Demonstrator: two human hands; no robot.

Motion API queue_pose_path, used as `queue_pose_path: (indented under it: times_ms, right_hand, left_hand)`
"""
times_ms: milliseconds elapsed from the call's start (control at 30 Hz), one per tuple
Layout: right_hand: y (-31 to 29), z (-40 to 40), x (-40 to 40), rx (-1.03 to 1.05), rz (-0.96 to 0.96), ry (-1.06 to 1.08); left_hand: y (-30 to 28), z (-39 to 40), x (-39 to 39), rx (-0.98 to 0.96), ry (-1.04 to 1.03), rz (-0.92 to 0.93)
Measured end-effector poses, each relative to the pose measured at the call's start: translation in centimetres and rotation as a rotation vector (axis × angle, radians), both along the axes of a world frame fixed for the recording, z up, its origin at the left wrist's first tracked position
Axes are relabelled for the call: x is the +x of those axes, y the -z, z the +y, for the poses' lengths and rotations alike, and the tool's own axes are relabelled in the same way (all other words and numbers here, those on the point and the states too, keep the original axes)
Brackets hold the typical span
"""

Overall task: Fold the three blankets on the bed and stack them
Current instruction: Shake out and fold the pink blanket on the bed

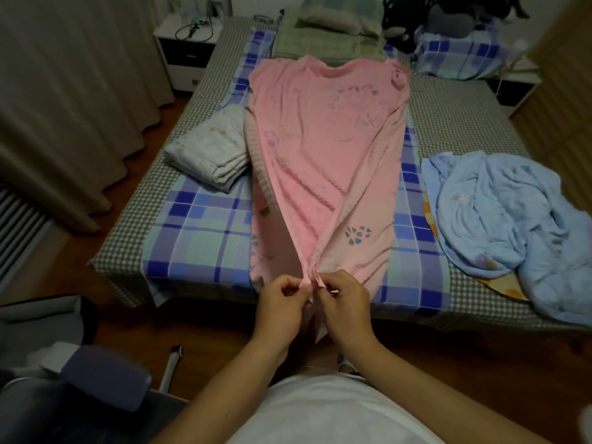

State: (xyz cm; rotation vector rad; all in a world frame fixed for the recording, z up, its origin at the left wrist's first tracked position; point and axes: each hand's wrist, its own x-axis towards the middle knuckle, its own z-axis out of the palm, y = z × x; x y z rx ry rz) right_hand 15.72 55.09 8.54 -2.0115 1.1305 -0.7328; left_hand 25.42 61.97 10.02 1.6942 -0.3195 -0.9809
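I take the pink blanket (323, 161) as my reference. It lies lengthwise down the middle of the bed (198, 225), already doubled along its length, its near end drawn to a point at the foot edge. There my left hand (282, 302) and right hand (344, 302) meet, each pinching a gathered corner between thumb and fingers, the two hands touching or nearly so.

Left of the pink blanket sits a white blanket (208, 155), folded into a flat block. Right of it lies the blue blanket (509, 225), crumpled in a heap and unfolded. Beyond its far end are a green pillow (330, 30) and a nightstand (185, 49).

Assessment: the pink cloth hangs in long soft creases from the pinch, so I judge it light, limp and not slippery; it will sag wherever unsupported. The corners are the sound holding points, kept matched edge to edge. The blue one looks puffier and should be shaken flat by two corners first.
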Motion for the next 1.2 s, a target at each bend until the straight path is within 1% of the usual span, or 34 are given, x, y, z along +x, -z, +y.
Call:
queue_pose_path:
  times_ms: [67,133,233,333,467,567,733,800,900,1000,1100,1200]
  right_hand:
    - [0.2,0.1,-0.1,-0.029,0.047,-0.031]
    - [0.2,0.5,0.0,-0.063,0.076,-0.080]
    - [0.0,1.1,0.2,-0.097,0.094,-0.138]
    - [-0.2,1.2,0.1,-0.120,0.153,-0.156]
    - [-0.1,1.1,0.0,-0.127,0.189,-0.158]
    - [-0.2,1.1,-0.1,-0.133,0.227,-0.195]
    - [-0.5,1.2,-0.1,-0.202,0.209,-0.198]
    - [-0.3,1.4,-0.2,-0.191,0.205,-0.185]
    - [0.0,1.6,-0.6,-0.103,0.202,-0.187]
    - [-0.1,1.6,-0.5,-0.143,0.186,-0.180]
    - [-0.4,1.9,-0.2,-0.189,0.200,-0.198]
    - [0.0,2.1,-0.4,-0.244,0.247,-0.269]
  left_hand:
    - [-0.2,0.1,0.1,-0.008,-0.014,0.063]
    - [-0.4,0.1,0.2,-0.002,-0.034,0.070]
    - [-1.0,0.3,0.4,0.037,-0.021,-0.023]
    - [-1.4,0.3,0.5,0.070,0.007,-0.101]
    - [-1.5,0.2,0.5,0.083,0.043,-0.139]
    - [-1.5,0.3,0.5,0.092,0.051,-0.100]
    - [-1.2,0.4,0.1,0.056,-0.044,0.084]
    - [-1.0,0.4,-0.4,0.053,-0.079,0.090]
    - [-0.9,0.2,-0.8,0.065,-0.109,0.123]
    - [-1.1,0.0,-0.7,0.073,-0.131,0.171]
    - [-1.3,0.0,-0.6,0.085,-0.119,0.151]
    - [-1.7,-0.1,-0.3,0.103,-0.114,0.132]
